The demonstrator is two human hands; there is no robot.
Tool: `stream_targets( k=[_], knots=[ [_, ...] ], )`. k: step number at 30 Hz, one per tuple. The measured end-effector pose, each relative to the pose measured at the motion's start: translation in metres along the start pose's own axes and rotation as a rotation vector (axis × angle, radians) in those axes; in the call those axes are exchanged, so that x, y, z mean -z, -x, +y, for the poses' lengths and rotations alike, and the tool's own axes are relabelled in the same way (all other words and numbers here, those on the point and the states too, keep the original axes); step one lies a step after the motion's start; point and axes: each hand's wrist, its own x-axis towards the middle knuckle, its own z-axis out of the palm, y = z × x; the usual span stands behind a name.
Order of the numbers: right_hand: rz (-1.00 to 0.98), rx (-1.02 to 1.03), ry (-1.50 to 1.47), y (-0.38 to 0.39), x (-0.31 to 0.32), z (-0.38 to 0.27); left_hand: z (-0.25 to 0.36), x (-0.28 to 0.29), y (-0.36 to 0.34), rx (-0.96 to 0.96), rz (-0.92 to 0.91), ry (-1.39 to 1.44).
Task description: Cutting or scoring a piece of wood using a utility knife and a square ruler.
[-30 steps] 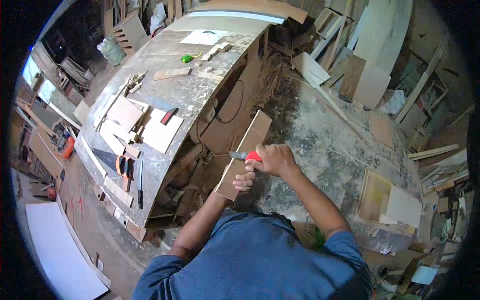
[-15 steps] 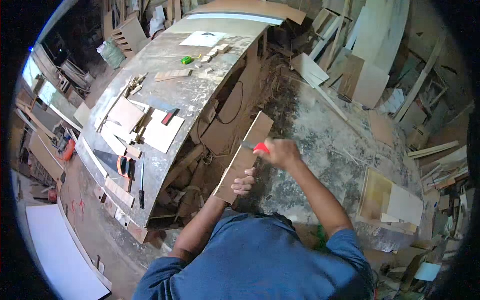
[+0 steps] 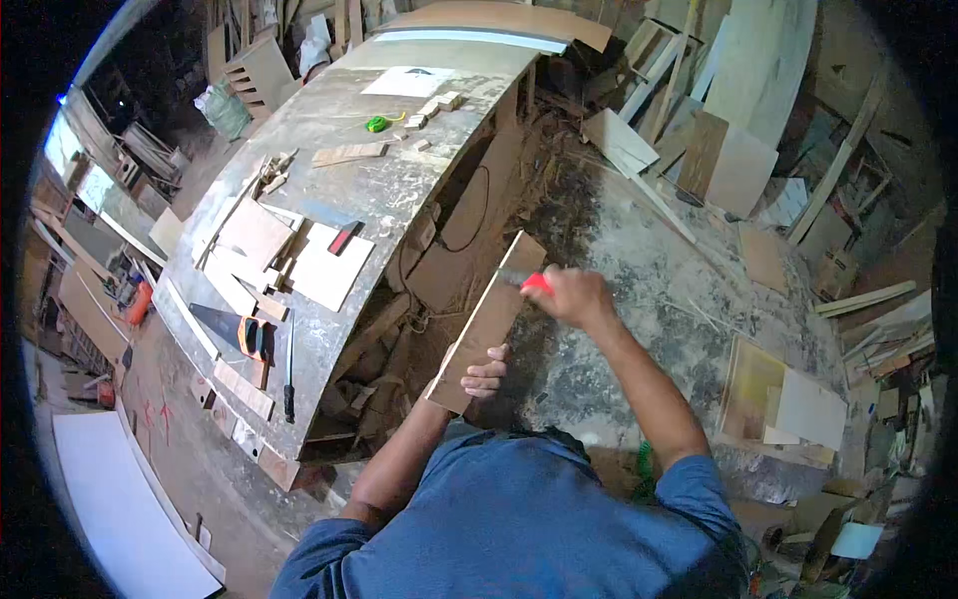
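Observation:
A narrow flat wooden board slants up and away in front of my body, its pale long edge on the left. My left hand is closed round its lower part from beneath, with the fingers curled over the right edge. My right hand grips a red-handled tool near the board's upper end. The tool's greyish blade is blurred and reaches across the board toward its left edge; its exact kind cannot be made out.
To the left, a long worktable carries a handsaw, a green tape measure, a white panel, another red-handled tool and small wood blocks. Boards lean at the far right. A shallow wooden box lies at right.
The board has rolled a little, showing more of its pale left edge. My right hand and the red-handled tool have shifted slightly right; my left hand keeps its hold.

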Motion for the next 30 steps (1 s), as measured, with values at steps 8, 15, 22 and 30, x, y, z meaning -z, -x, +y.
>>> stream_targets(
  k=[8,15,22,30],
  knots=[
    [-0.039,0.182,-0.048,-0.001,-0.001,-0.026,0.002,-0.031,-0.002,-0.021,0.185,-0.043],
    [0.015,-0.028,-0.018,-0.024,-0.002,0.016,0.003,-0.044,0.0,-0.055,0.179,-0.023],
    [-0.012,0.296,-0.046,-0.011,-0.017,-0.031,0.002,-0.036,0.003,-0.024,0.099,0.105],
    [0.139,-0.036,0.004,-0.036,0.004,0.027,-0.002,-0.046,0.009,-0.058,0.222,0.05]
  ],
)
